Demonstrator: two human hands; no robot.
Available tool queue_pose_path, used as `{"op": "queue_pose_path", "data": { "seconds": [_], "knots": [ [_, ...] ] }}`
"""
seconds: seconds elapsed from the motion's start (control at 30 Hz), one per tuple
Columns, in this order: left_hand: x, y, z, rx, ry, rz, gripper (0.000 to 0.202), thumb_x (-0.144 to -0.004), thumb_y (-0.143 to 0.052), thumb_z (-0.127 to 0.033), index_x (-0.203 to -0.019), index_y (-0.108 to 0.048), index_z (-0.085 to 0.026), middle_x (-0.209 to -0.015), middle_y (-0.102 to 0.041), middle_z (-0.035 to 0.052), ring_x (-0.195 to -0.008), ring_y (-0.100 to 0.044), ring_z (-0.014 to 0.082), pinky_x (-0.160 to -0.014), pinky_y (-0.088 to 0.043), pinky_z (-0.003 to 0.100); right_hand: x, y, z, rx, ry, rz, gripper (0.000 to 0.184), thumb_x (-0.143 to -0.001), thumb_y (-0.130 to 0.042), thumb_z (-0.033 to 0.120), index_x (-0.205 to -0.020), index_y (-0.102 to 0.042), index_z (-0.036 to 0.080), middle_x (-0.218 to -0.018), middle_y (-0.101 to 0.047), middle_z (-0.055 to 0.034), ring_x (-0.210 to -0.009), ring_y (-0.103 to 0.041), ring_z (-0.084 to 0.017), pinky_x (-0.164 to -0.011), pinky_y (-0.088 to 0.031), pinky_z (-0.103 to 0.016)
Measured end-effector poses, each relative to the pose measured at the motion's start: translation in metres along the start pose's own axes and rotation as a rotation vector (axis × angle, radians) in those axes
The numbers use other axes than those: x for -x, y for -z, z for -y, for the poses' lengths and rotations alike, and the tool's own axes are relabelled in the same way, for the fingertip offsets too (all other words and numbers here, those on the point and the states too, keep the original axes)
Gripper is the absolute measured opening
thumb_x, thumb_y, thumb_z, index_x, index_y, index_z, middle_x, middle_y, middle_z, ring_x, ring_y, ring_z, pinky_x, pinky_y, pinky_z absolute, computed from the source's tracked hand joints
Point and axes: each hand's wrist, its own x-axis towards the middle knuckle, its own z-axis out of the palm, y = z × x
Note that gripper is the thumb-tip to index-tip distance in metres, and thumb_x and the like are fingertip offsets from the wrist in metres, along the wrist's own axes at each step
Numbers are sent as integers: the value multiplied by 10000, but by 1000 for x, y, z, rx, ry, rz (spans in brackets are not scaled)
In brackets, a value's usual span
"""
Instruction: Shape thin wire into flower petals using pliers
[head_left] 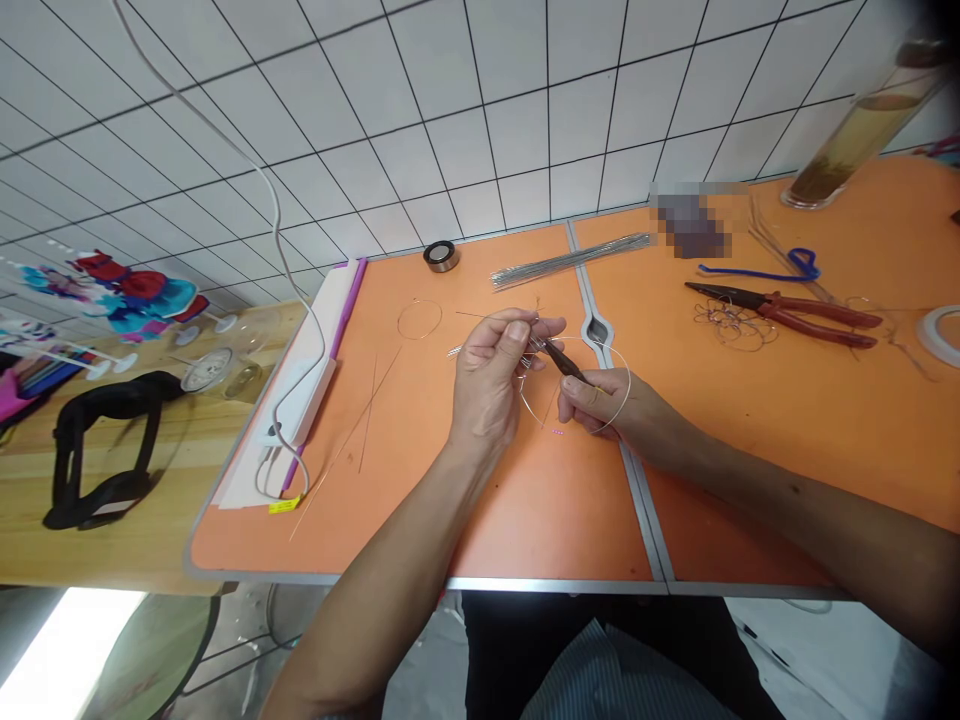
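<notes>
Over the middle of the orange table, my left hand pinches thin metal wire between thumb and fingers. My right hand is closed around a dark tapered tool, whose exact kind is partly hidden by my fingers. The tool's far end meets the wire at my left fingertips. A large wire loop curves from there past my right hand. Small pink beads lie on the table just below the hands. Other wire ends stick out around my left fingers.
Behind the hands lie a bundle of straight wires and a tape roll. Red-handled pliers, tangled wire and a blue bent strip are at right. A white power strip sits left. A tall glass jar stands back right.
</notes>
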Motion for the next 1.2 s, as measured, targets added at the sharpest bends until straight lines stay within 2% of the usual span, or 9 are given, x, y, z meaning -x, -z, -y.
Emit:
{"op": "queue_pose_path", "data": {
  "seconds": [0.2,0.33,0.43,0.5,0.63,0.77,0.9,1.03,1.2],
  "knots": [
    [-1,0,-1,29,-11,18,273,-912,-873,-480,-989,-762,-243,-1018,-860,51,-900,-821,203,-740,-556,298,0,-1,1,21,10,-8,602,-991,-607,777,-829,-682,202,-622,-362,49,-572,-308,-125,-544,-224,-299],
    [-2,0,-1,32,-16,8,300,-903,-879,-501,-1002,-756,-247,-1032,-858,51,-952,-830,224,-801,-585,324,-1,-2,2,59,19,-18,583,-1000,-590,760,-904,-717,199,-710,-513,5,-638,-460,-152,-601,-372,-309],
    [-1,0,-2,30,-20,-13,309,-892,-888,-502,-1001,-752,-247,-1039,-855,55,-997,-830,238,-845,-602,342,-1,-1,3,187,55,-92,535,-1017,-586,713,-925,-715,202,-760,-575,-20,-743,-559,-195,-697,-443,-338],
    [-1,0,-3,28,-17,-16,308,-891,-889,-499,-1000,-752,-245,-1042,-855,58,-1022,-830,243,-863,-610,348,0,2,4,296,88,-142,501,-1039,-567,674,-908,-697,209,-752,-573,-19,-751,-556,-204,-696,-420,-340],
    [-1,0,-3,32,-1,-12,304,-893,-891,-496,-1003,-755,-248,-1044,-857,57,-1050,-831,253,-863,-624,349,1,5,7,438,116,-169,467,-1067,-516,621,-868,-643,218,-701,-494,3,-672,-456,-180,-638,-319,-340],
    [-1,-1,-2,44,5,9,295,-883,-902,-479,-994,-761,-245,-1017,-861,50,-1028,-836,237,-821,-630,312,1,4,11,467,140,-170,476,-1066,-510,604,-781,-534,224,-694,-431,16,-664,-424,-163,-645,-306,-339],
    [0,-3,-2,23,36,12,315,-862,-911,-497,-983,-765,-246,-1023,-863,56,-1018,-833,234,-790,-637,300,3,4,11,476,127,-172,472,-1070,-495,614,-815,-565,222,-699,-445,13,-652,-423,-162,-635,-301,-343],
    [0,-2,-2,11,53,19,285,-866,-911,-464,-991,-790,-238,-1008,-853,60,-927,-819,204,-726,-628,275,4,7,10,502,107,-196,503,-1063,-512,645,-793,-553,223,-668,-398,22,-624,-393,-155,-610,-279,-341],
    [-1,-1,-3,-13,76,35,256,-829,-943,-408,-969,-817,-234,-982,-830,42,-767,-762,131,-659,-607,221,5,10,12,586,99,-257,509,-1047,-509,626,-732,-487,227,-643,-430,9,-611,-402,-159,-592,-268,-335]
  ]
}}
